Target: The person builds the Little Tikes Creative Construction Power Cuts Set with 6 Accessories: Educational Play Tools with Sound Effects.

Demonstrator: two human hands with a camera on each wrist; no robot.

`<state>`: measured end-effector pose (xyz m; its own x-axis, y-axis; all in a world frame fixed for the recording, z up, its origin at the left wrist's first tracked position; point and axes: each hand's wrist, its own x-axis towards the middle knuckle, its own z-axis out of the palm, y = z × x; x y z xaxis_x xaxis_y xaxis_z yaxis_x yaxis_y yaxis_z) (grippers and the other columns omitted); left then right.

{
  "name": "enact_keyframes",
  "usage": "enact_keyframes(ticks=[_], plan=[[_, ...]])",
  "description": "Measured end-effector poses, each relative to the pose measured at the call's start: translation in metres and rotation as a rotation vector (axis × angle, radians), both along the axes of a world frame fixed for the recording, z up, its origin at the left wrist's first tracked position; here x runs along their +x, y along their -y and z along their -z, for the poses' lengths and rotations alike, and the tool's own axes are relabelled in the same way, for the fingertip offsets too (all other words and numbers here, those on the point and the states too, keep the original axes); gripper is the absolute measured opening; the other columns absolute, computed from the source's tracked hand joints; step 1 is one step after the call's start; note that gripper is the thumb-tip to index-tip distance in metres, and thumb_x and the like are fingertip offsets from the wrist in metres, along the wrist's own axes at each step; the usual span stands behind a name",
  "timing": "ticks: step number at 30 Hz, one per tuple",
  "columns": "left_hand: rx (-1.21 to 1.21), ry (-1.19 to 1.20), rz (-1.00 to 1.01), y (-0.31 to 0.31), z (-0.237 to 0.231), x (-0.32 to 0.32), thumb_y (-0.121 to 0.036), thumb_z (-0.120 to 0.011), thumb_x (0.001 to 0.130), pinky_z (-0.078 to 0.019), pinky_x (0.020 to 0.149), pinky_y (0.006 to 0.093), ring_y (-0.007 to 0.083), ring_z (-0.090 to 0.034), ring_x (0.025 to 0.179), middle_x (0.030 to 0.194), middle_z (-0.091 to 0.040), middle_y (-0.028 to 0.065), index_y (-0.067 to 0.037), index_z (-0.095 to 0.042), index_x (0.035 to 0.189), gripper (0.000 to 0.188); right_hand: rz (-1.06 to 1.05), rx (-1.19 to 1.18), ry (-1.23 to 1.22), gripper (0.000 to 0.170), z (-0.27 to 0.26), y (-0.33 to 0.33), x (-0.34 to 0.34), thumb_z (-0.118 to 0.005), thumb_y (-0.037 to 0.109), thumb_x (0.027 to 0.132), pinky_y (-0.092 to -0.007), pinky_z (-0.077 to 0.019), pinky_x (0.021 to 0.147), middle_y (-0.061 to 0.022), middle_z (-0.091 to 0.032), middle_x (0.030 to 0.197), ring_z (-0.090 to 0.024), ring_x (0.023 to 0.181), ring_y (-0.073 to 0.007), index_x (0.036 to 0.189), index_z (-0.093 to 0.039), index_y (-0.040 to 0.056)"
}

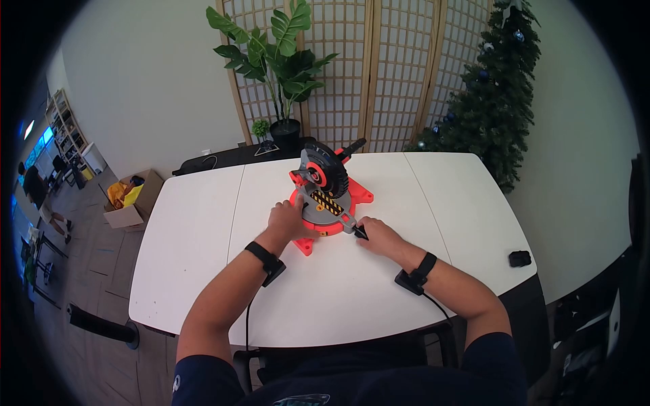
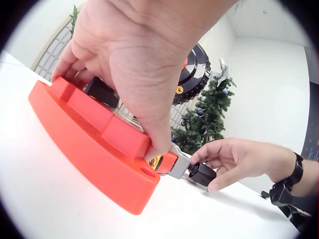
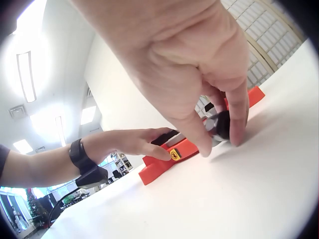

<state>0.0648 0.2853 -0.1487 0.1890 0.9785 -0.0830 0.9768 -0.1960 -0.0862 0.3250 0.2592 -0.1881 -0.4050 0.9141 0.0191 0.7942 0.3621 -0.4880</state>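
Observation:
A toy miter saw (image 1: 321,229) stands on the white table, with a red-orange base, a grey round turntable and a black toothed disc blade (image 1: 332,172) raised at the back. My left hand (image 1: 287,220) grips the left side of its base, fingers over the red raised block (image 2: 99,117) and thumb down at the front. At the end of the grey front arm sits a black knob (image 2: 202,174). My right hand (image 1: 380,238) pinches this knob between thumb and fingers. Behind the blade a black handle (image 1: 353,147) points up and right.
A small black object (image 1: 520,258) lies near the table's right edge. Past the white table (image 1: 196,271) are a potted plant (image 1: 285,128), a folding screen and a decorated Christmas tree (image 1: 484,115). An open cardboard box (image 1: 139,203) sits on the floor at left, with a person farther off.

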Motion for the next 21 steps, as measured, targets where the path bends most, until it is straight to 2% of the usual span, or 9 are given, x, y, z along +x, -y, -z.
enact_keyframes(ticks=[5,7,9,13,15,19,21], plan=[[0.016,0.022,-0.008,0.000,0.001,0.000,-0.077,-0.076,0.056,-0.0544,0.086,0.0393,0.0356,-0.065,0.102,0.113,-0.063,0.0209,-0.003,-0.037,0.148,0.124,0.010,0.113,-0.008,0.045,0.006,0.002,0.006,-0.070,0.012,0.081,-0.0404,-0.0492,0.094,-0.0239,-0.064,0.112,-0.061,0.109,-0.0355,0.120,-0.051,-0.0016],[-0.013,-0.002,-0.014,0.000,-0.001,0.001,-0.078,-0.073,0.057,-0.0529,0.085,0.0355,0.0325,-0.064,0.104,0.114,-0.062,0.0187,-0.002,-0.034,0.150,0.126,0.012,0.137,-0.034,0.046,-0.003,0.003,0.004,-0.070,0.011,0.081,-0.0400,-0.0491,0.094,-0.0237,-0.063,0.113,-0.061,0.110,-0.0357,0.120,-0.050,-0.0017],[-0.015,-0.003,-0.015,0.000,-0.001,0.001,-0.078,-0.073,0.057,-0.0529,0.085,0.0357,0.0325,-0.064,0.104,0.114,-0.062,0.0187,-0.002,-0.034,0.150,0.126,0.101,-0.139,-0.035,0.046,-0.014,0.004,0.003,-0.072,0.010,0.080,-0.0390,-0.0485,0.096,-0.0225,-0.059,0.116,-0.058,0.113,-0.0356,0.120,-0.051,-0.0017],[-0.014,0.007,-0.011,0.000,-0.001,0.001,-0.078,-0.074,0.057,-0.0528,0.086,0.0364,0.0327,-0.064,0.104,0.114,-0.062,0.0189,-0.002,-0.034,0.150,0.127,0.104,-0.174,-0.016,0.044,-0.005,0.000,0.002,-0.071,0.008,0.079,-0.0399,-0.0492,0.095,-0.0221,-0.060,0.116,-0.059,0.112,-0.0362,0.118,-0.053,-0.0020],[-0.011,0.014,-0.013,0.001,0.000,0.001,-0.078,-0.074,0.056,-0.0527,0.086,0.0369,0.0331,-0.064,0.104,0.114,-0.062,0.0190,-0.001,-0.034,0.150,0.128,0.004,0.127,0.002,0.041,0.001,0.006,0.004,-0.068,0.008,0.081,-0.0422,-0.0506,0.092,-0.0232,-0.065,0.113,-0.063,0.107,-0.0374,0.117,-0.053,-0.0031],[0.023,0.040,-0.021,0.003,0.001,0.001,-0.077,-0.076,0.055,-0.0546,0.086,0.0397,0.0354,-0.066,0.101,0.112,-0.064,0.0209,-0.003,-0.038,0.147,0.124,0.047,0.122,-0.046,0.043,0.006,0.003,0.007,-0.071,0.010,0.080,-0.0425,-0.0511,0.091,-0.0235,-0.067,0.109,-0.064,0.104,-0.0374,0.118,-0.053,-0.0038],[0.023,0.039,-0.024,0.003,0.002,0.001,-0.078,-0.076,0.056,-0.0545,0.086,0.0395,0.0356,-0.066,0.102,0.112,-0.064,0.0212,-0.002,-0.037,0.147,0.125,0.008,0.112,-0.073,0.051,0.006,-0.002,0.008,-0.076,0.012,0.078,-0.0409,-0.0505,0.093,-0.0225,-0.066,0.110,-0.064,0.105,-0.0363,0.120,-0.053,-0.0034]])
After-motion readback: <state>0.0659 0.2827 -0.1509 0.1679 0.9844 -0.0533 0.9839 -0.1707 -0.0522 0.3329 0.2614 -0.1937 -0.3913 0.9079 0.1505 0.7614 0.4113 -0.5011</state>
